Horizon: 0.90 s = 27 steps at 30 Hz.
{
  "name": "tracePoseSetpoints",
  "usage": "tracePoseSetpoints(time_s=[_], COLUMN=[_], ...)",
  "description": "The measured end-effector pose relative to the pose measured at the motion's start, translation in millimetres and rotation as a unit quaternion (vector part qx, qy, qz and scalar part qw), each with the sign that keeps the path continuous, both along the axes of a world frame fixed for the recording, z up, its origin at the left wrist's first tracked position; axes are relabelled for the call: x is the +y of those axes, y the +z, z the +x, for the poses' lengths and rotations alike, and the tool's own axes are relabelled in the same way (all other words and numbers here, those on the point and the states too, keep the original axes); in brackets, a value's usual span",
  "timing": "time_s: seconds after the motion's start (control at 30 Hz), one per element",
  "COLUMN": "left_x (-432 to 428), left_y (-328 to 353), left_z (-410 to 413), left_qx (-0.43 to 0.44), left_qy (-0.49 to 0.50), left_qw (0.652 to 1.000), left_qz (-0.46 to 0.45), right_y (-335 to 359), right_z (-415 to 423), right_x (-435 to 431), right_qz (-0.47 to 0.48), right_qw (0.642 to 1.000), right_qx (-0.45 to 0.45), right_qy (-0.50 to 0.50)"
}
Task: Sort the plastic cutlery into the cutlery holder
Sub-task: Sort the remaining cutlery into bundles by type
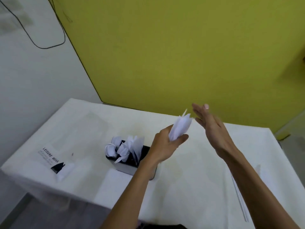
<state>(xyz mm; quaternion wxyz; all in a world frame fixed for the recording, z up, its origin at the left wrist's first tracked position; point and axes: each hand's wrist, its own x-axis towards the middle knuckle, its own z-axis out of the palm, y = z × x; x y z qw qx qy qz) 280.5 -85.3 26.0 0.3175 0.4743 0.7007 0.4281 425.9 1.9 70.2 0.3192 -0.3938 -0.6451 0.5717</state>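
On the near side of the white table (189, 176) stands the black cutlery holder (127, 167), one only, partly behind your left forearm. White pieces already stand in it, round spoon bowls (112, 147) at its left end, forks (123, 152) beside them, flat blades (137, 146) further right. I count at least three spoon bowls. The forks and blades are too blurred to count, and I cannot make out the dividers.

Just above and beyond the holder, your left hand (166, 146) grips one bundle of plastic cutlery (180, 127) by its lower end, with the tips fanning upward. Their kind and number are blurred. Your right hand (212, 128) is flat beside those tips with its fingers straight, holding nothing; whether it touches them I cannot tell.

You seem to be squaring the bundle. Tap the tips level against your right palm, check that all pieces are of one kind, then lower them together into the matching section.

Further out lie one printed packet (52, 158) to the left and one thin white strip (239, 190) to the right. Beyond the table is a yellow wall (165, 55).
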Motion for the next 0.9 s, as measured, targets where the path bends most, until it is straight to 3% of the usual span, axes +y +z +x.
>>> tracePoseSetpoints(time_s=[0.17,0.33,0.53,0.9], left_x=[-45,-66,-74,-66], left_y=[-3,-9,-4,-20], left_z=[-50,-55,-67,-58], left_qx=[-0.068,-0.157,-0.122,-0.068], left_qy=[0.185,0.309,0.329,0.397], left_qw=[0.978,0.926,0.92,0.904], left_qz=[0.069,0.148,0.178,0.145], right_y=[-39,-85,-113,-116], right_z=[-37,-64,-77,-80], right_x=[-22,-59,-84,-86], right_qz=[-0.048,-0.033,0.064,0.052], right_qw=[0.997,0.983,0.967,0.975], right_qx=[-0.033,-0.116,-0.163,-0.154], right_qy=[0.054,0.14,0.185,0.151])
